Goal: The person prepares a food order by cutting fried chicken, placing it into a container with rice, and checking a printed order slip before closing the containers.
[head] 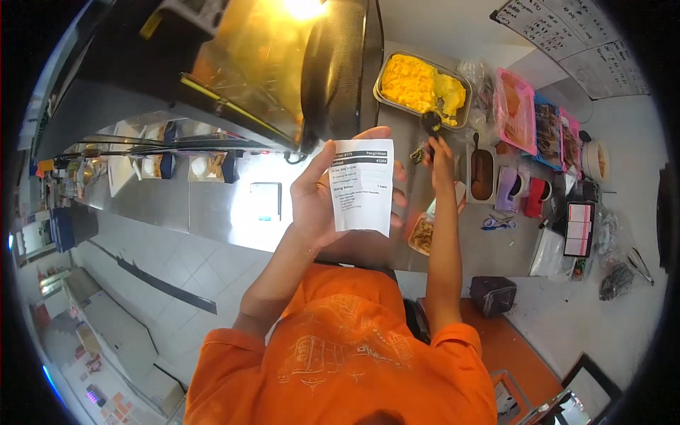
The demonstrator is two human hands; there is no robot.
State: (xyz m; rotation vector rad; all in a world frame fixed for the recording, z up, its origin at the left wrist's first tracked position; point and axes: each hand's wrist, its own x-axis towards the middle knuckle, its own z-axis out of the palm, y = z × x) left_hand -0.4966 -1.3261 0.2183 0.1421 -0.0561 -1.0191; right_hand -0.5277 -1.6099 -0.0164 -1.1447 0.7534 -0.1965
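My left hand (319,196) holds up a printed paper slip (362,186), its printed side facing me. Out over the steel counter, my right hand (441,159) grips the handle of a black serving scoop (431,123). The scoop's head is at the near edge of a metal tray (378,85) that holds yellow scrambled egg (409,82). Beside my right forearm, partly hidden by it, is an open food box (422,234) with brown shredded food inside.
A narrow metal container (482,175) with brown sauce and a spoon stands right of my right hand. Further right are tape dispensers (507,188), scissors (498,223) and pink baskets (515,111). A lit display case (249,69) is at the upper left, with filled boxes (204,166) on the counter.
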